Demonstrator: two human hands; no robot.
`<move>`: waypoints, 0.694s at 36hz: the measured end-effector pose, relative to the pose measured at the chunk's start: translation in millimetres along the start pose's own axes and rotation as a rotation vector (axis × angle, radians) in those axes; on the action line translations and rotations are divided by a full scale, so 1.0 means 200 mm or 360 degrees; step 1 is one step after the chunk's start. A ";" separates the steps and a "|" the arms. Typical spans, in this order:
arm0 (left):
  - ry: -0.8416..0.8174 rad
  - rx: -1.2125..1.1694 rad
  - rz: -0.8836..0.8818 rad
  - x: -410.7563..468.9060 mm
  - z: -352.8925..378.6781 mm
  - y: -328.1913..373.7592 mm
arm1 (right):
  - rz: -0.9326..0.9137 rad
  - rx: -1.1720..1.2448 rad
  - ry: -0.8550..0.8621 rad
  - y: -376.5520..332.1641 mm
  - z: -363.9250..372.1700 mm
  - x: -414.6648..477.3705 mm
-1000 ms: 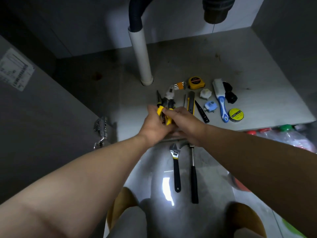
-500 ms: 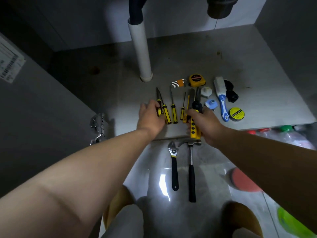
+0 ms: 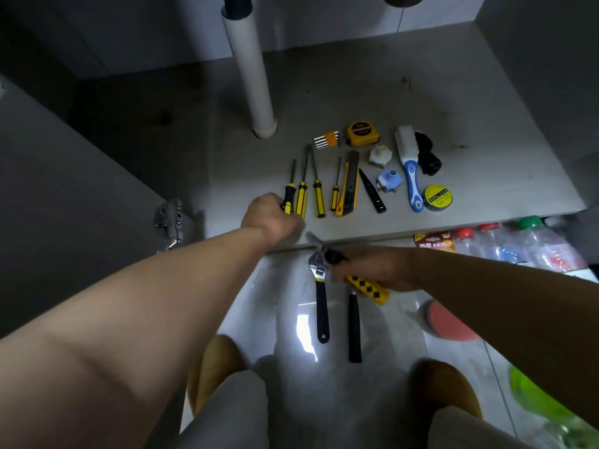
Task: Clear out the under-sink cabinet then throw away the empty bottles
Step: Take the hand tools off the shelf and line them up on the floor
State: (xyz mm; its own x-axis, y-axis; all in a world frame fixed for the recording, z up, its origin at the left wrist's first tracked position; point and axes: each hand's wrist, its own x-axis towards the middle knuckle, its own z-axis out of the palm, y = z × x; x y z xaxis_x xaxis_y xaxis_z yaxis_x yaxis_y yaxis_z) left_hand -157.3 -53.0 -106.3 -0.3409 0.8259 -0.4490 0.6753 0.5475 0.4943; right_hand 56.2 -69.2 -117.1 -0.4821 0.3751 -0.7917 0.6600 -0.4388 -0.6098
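Obs: left hand [image 3: 270,218] at the front edge of the cabinet floor [image 3: 356,76], fingers curled round the handle of the leftmost screwdriver [image 3: 287,202], likely to lift it out. More small tools lie in a row beside it, not yet removed. Over the room floor, right hand [image 3: 379,270] has its fingers clamped on a yellow-handled tool [image 3: 369,290], probably to set it by the wrench [image 3: 321,286] and hammer [image 3: 354,328]. Tool's head is blurred; hammer's head is hidden under the hand. Far right, bottles [image 3: 534,244] lie just outside the cabinet, partly cropped; emptiness unclear.

tool grip [image 3: 368,288]: was yellow with black diamonds
screwdrivers [image 3: 319,199]: were yellow and black
tape measure [image 3: 362,133]: was yellow
brush handle [image 3: 411,183]: was blue and white
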 end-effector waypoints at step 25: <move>-0.1414 0.0326 -0.0287 -0.29 0.30 -0.38 | 0.0713 -0.0111 0.0627 0.21 0.37 0.19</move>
State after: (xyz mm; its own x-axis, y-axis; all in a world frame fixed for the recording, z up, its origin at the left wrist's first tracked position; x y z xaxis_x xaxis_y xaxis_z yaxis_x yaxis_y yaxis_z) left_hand -149.5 -150.4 -161.3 0.1172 0.2782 -0.9533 0.7918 0.5532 0.2588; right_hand 23.3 -133.1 -174.9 0.0928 0.4464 -0.8900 0.7923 -0.5745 -0.2055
